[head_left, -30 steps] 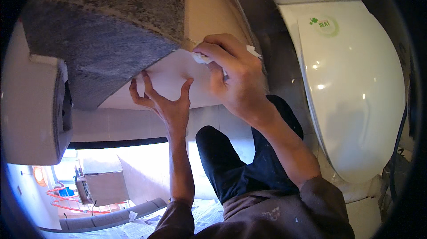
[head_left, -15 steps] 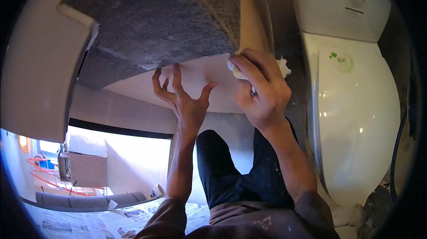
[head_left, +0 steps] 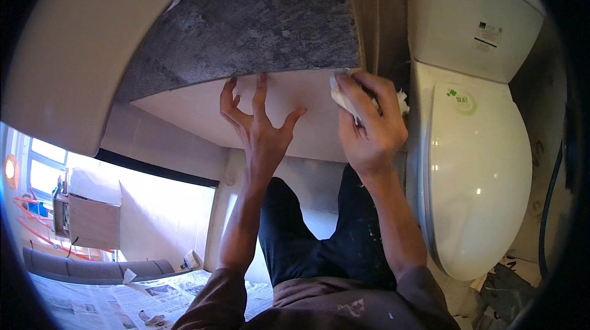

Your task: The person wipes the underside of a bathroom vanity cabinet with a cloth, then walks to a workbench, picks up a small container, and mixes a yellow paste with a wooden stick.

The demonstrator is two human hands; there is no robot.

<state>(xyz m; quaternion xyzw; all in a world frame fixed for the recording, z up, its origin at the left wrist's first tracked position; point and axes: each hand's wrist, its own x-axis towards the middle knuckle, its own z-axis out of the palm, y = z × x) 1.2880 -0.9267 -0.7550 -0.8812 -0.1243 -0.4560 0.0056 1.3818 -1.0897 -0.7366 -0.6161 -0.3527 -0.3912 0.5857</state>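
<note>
A grey mottled slab (head_left: 258,23) lies before me, with a pale smooth front panel (head_left: 190,106) below its edge. Two raised fingertips of my left hand (head_left: 261,127) touch that edge or lie just under it. Its fingers are spread and its thumb sticks out to the right, with nothing in the hand. Farther right, my right hand (head_left: 376,124) is closed around a crumpled white cloth or tissue (head_left: 345,98). Part of the wad presses against the slab's edge near the right corner, and a frayed end shows behind the knuckles. The palm side of the right hand is hidden.
A white toilet (head_left: 479,176) with its lid down stands close on my right. At upper left is a pale rounded panel (head_left: 67,53). Printed sheets of newspaper (head_left: 110,302) cover a surface at lower left, near a grey roll (head_left: 98,265). Debris (head_left: 507,293) lies behind the toilet's lower end.
The whole view has shifted. My right hand with the white wad has moved from the corner slightly left along the slab's edge. My left hand keeps its spread pose by the edge.
</note>
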